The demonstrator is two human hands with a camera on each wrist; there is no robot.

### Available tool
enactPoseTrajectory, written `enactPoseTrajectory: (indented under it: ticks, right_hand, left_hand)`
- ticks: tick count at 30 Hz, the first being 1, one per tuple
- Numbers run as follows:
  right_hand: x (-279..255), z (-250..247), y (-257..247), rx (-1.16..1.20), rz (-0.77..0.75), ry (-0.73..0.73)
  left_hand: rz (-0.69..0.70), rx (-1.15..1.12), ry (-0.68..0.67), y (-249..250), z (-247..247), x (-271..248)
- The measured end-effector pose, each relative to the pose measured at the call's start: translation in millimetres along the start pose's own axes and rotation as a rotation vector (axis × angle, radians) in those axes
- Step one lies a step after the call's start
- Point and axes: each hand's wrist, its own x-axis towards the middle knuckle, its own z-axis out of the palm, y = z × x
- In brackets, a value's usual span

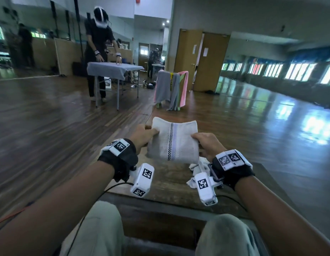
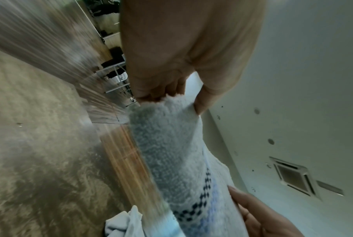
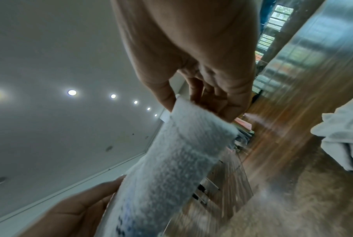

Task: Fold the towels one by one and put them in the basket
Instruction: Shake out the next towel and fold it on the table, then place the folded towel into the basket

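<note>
A folded white towel (image 1: 174,140) with a dark checkered stripe and a pale blue band is held up in the air above a brown wooden table (image 1: 169,183). My left hand (image 1: 144,134) pinches its left edge, thumb on top, as the left wrist view shows on the towel (image 2: 171,144). My right hand (image 1: 206,143) pinches the right edge, with the thumb and fingers on either side of the towel (image 3: 181,152). A crumpled white towel (image 1: 197,169) lies on the table under my right wrist. No basket is in view.
My knees in light trousers (image 1: 103,228) sit at the table's near edge. Ahead on the wooden floor stand a rack draped with grey and pink cloths (image 1: 170,89) and a cloth-covered table (image 1: 114,70) with another person (image 1: 98,52) working at it.
</note>
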Motion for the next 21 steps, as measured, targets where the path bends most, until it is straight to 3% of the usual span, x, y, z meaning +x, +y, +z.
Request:
enactPoseTrajectory:
  ticks: [6, 14, 21]
  right_hand:
    - [-49.2, -4.1, -17.9, 0.034, -0.078, -0.041]
    - [-69.7, 37.0, -19.6, 0.049, -0.110, -0.187]
    - [-63.2, 123.7, -13.6, 0.041, -0.103, -0.453]
  left_hand:
    - [0.084, -0.053, 0.005, 20.6, -22.3, -52.8]
    - [0.057, -0.060, 0.112, 7.2, -71.4, -92.7]
    - [-0.010, -0.099, 0.379, -23.0, -141.4, -130.5]
